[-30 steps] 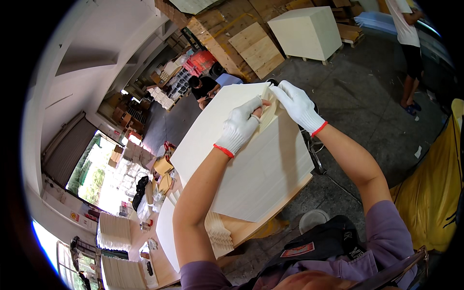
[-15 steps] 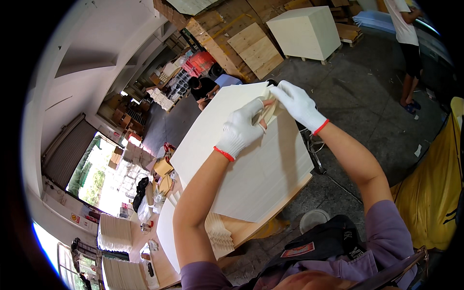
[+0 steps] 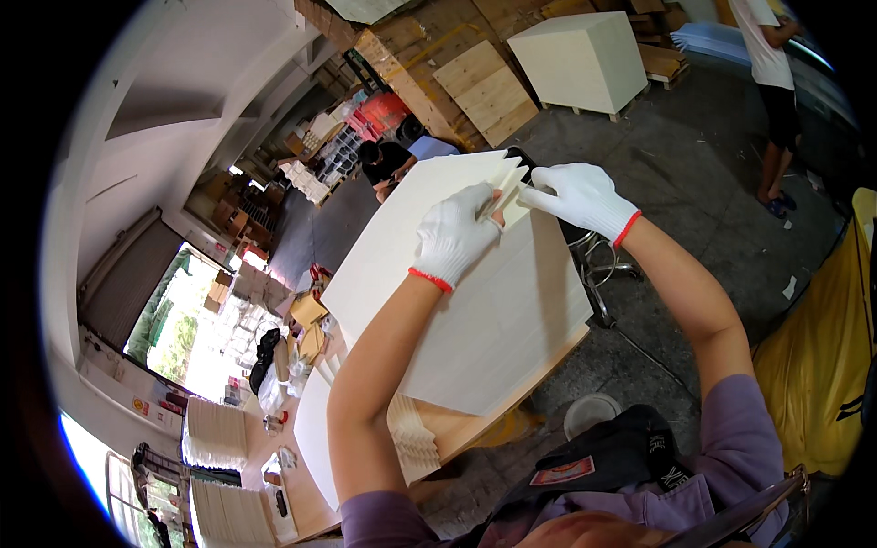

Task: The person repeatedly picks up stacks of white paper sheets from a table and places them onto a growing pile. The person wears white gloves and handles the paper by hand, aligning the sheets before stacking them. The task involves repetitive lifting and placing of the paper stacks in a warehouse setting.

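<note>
A thick stack of large cream sheets (image 3: 493, 310) lies on the wooden table in front of me. My left hand (image 3: 457, 236), in a white knit glove with a red cuff, rests on the top sheet. Its bare thumb and fingertip show past the glove, closed round a few lifted sheets at the far corner. Those sheet corners (image 3: 513, 172) stand fanned apart. Just right of them is my right hand (image 3: 585, 196), gloved the same way. Its forefinger and thumb are slightly apart, the thumb tip at the edge of the raised sheets.
More cream sheets (image 3: 411, 438) lie stepped at the table's near side, and other stacks (image 3: 216, 434) stand far left. A wheeled chair base (image 3: 607, 274) is beyond the table's right edge. A white bucket (image 3: 592, 416) stands on the floor. Two people are farther off.
My right hand has drawn back a little to the right from the corner, its fingers loosening. The sheet corners now show separately fanned. My left hand keeps its place.
</note>
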A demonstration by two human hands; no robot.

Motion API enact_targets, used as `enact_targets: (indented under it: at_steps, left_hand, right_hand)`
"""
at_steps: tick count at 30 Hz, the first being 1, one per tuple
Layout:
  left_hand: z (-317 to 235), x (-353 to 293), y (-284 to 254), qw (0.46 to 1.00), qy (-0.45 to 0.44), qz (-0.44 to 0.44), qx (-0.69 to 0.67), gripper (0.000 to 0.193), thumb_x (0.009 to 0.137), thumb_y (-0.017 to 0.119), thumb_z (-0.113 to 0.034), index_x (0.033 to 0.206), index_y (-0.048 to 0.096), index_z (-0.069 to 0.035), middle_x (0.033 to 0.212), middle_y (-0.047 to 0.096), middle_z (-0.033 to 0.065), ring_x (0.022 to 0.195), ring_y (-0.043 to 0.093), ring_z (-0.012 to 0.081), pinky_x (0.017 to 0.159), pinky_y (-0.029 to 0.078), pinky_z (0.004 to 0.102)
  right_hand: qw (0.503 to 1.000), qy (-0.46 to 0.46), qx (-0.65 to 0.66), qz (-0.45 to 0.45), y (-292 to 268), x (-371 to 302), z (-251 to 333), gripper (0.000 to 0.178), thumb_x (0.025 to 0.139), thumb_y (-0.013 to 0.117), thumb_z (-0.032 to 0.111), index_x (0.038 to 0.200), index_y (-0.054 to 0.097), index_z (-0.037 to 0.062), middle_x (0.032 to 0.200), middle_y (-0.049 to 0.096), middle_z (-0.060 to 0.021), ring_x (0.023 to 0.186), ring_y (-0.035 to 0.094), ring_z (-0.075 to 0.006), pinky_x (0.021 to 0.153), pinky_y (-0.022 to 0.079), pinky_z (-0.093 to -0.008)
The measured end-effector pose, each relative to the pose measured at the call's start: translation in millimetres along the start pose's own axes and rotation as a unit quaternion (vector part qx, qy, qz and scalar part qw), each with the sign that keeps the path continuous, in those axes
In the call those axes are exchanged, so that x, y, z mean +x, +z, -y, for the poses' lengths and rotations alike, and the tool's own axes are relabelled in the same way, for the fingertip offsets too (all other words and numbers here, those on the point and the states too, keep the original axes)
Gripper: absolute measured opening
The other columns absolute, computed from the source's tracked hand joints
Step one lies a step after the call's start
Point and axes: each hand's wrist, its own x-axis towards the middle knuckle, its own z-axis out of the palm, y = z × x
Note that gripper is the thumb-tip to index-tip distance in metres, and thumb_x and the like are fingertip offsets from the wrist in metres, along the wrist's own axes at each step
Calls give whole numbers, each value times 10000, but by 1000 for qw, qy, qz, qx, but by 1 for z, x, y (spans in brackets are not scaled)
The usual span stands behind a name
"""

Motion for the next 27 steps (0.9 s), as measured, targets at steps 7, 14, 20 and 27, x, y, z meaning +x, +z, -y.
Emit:
enact_targets:
  at_steps: [7, 14, 20, 27]
  left_hand:
    - [12, 20, 13, 1000, -8, 6, 0, 346, 853, 655, -284, 1172, 677, -151, 1096, 707, 142, 1008, 670, 343, 851, 522, 427]
    - [18, 9, -2, 986, -2, 70, -150, 380, 924, 646, -222, 1295, 635, -138, 1223, 683, 129, 1105, 649, 237, 932, 490, 345]
    - [8, 2, -3, 971, -29, 66, -227, 409, 892, 709, -226, 1277, 637, -107, 1170, 695, 124, 1058, 642, 207, 921, 487, 327]
    - [12, 2, 1, 954, 1, 38, -298, 350, 938, 632, -140, 1280, 630, -67, 1214, 675, 117, 1106, 610, 184, 956, 462, 301]
  right_hand:
    - [984, -135, -66, -93, -5, 18, 1, 386, 954, 514, 465, 913, 650, 106, 822, 667, -132, 799, 655, -323, 696, 496, -440]
    - [962, 52, 266, -36, 8, 19, 16, 511, 994, 418, 499, 1052, 650, 48, 942, 657, -189, 915, 627, -370, 807, 463, -435]
    - [948, 74, 291, -109, 22, 16, 18, 544, 1001, 402, 520, 1047, 628, 28, 909, 646, -192, 896, 618, -389, 796, 453, -439]
    - [949, 94, 284, -100, 23, 12, 18, 555, 1012, 388, 541, 998, 605, 31, 890, 634, -207, 880, 615, -397, 782, 456, -438]
